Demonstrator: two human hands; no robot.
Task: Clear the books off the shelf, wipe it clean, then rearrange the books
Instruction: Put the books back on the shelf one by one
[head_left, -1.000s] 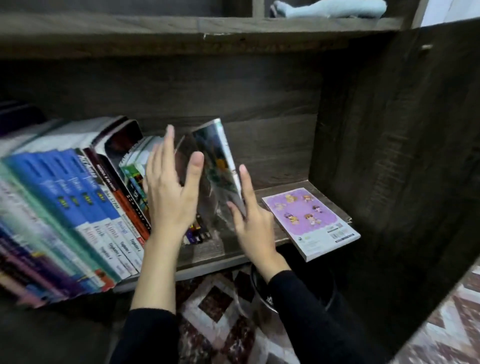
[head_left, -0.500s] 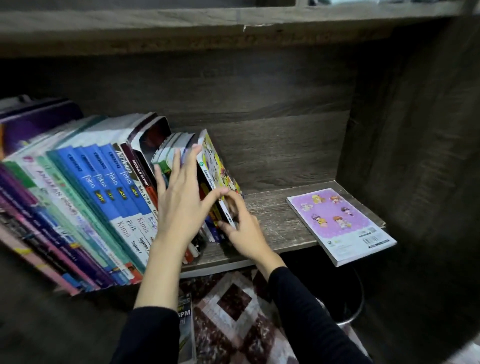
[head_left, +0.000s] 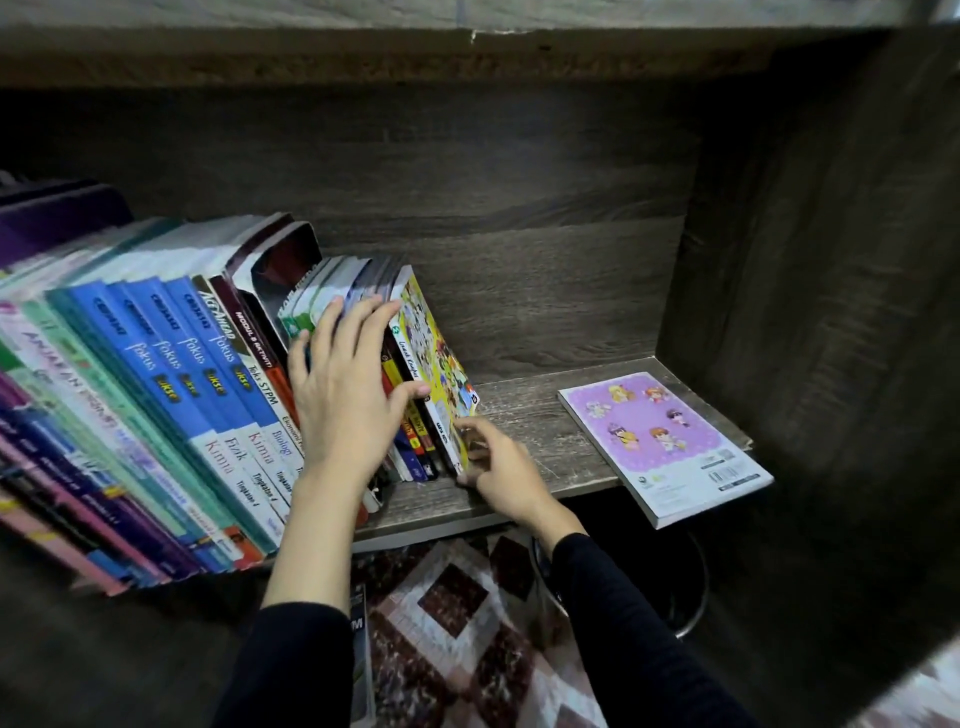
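Shelf: dark grey wood-grain shelf (head_left: 524, 415), one compartment, side wall on the right.
Book row: row of tall books with blue, teal and purple spines (head_left: 171, 364) fills the left part, all leaning left.
Thin books: small batch of slim paperbacks at the right end of the row, mostly hidden by the left hand.
End book: yellow-cover comic book (head_left: 434, 348), last in the row, leaning left against the slim ones, bottom edge on the shelf.
Left hand: left hand (head_left: 343, 400) flat on the slim spines, fingers (head_left: 363, 322) straight and spread, thumb on the yellow book's spine.
Right hand: right hand (head_left: 501, 470) low at the yellow book's bottom front corner, fingers (head_left: 480, 451) curled and clamped on that corner.
Flat book: purple-cover paperback with cartoon figures (head_left: 660, 441) lies flat at the right end, well apart from the row, front corner overhanging the shelf edge.
Below: brown-and-white patterned rug (head_left: 467, 623) and a round black bin with a metal rim (head_left: 693, 597).
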